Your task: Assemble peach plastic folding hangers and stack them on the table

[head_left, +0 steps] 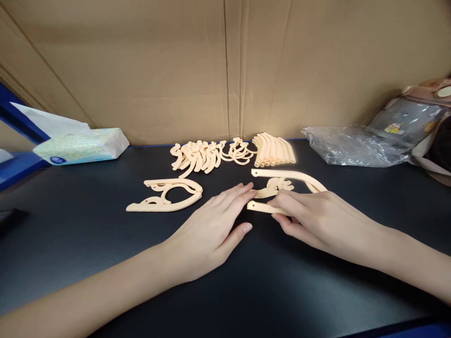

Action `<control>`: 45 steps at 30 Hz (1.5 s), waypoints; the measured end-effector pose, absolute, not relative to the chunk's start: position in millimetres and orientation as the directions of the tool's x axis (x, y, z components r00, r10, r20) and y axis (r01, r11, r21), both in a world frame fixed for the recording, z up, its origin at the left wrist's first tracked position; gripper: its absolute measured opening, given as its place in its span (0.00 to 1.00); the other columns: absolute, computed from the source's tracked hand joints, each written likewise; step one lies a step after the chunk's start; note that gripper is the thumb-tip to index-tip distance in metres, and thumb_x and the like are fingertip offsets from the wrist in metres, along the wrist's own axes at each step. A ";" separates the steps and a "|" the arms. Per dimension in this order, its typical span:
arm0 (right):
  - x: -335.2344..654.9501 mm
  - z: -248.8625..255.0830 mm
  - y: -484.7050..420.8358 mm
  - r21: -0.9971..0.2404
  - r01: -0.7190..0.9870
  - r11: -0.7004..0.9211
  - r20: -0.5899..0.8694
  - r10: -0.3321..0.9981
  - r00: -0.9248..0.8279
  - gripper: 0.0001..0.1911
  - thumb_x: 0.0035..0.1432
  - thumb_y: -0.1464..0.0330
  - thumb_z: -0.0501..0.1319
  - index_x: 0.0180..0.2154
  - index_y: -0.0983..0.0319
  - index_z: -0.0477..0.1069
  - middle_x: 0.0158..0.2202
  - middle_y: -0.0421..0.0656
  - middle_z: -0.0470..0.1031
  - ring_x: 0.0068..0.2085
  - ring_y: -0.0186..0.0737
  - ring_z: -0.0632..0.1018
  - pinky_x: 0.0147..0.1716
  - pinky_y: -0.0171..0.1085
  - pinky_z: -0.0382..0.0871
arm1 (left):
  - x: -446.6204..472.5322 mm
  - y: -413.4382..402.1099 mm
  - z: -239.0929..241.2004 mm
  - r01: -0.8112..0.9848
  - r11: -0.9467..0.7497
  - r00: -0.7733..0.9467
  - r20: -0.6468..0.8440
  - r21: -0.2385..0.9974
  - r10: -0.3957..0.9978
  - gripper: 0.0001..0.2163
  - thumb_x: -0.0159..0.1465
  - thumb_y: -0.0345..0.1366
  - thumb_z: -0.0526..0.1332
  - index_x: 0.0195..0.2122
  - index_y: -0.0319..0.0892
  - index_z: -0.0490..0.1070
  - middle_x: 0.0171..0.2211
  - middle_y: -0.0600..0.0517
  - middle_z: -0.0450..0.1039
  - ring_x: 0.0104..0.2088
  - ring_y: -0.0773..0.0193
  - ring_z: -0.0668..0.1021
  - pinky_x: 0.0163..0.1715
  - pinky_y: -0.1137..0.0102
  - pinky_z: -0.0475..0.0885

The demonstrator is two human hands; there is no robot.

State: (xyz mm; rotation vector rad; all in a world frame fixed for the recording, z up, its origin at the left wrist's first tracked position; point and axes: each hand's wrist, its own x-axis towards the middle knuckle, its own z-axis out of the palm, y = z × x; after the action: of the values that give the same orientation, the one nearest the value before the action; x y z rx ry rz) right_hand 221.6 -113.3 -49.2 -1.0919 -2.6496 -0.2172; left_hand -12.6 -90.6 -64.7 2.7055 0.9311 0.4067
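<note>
My right hand [317, 216] pinches a beige hanger arm [260, 207], whose holed end sticks out to the left of the fingers. Just beyond it lies another long curved arm [278, 173], its right end running behind my right hand. Between the two arms sits a small curved hook piece [276, 187], partly hidden by the hands. My left hand [218, 220] rests with fingers stretched out and thumb apart, fingertips at the left end of that hook piece; whether they touch it I cannot tell. A folded beige hanger [183, 204] lies on the table to the left.
Along the back of the black table [158, 281] are a heap of short curved pieces [197, 157], some thin hooks [241, 151] and a stack of hanger arms [273, 150]. A tissue pack [84, 145] stands left; a clear plastic bag [355, 145] lies right. Cardboard [158, 70] rises behind.
</note>
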 end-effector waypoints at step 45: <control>223.9 -53.4 -108.3 0.098 0.747 0.658 0.320 0.690 -0.649 0.06 0.63 0.73 0.50 0.39 0.63 0.65 0.28 0.39 0.74 0.24 0.34 0.75 0.19 0.33 0.56 | -10.7 -93.8 -66.9 0.577 -0.817 0.751 0.384 0.015 0.537 0.14 0.64 0.21 0.47 0.45 0.37 0.66 0.35 0.49 0.70 0.32 0.60 0.71 0.30 0.66 0.67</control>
State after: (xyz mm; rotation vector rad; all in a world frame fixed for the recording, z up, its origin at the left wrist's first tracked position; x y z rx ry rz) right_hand 223.9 -108.3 -53.4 -1.1591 -2.6214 -0.3236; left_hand -10.7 -93.8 -66.9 3.0368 0.9696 0.6143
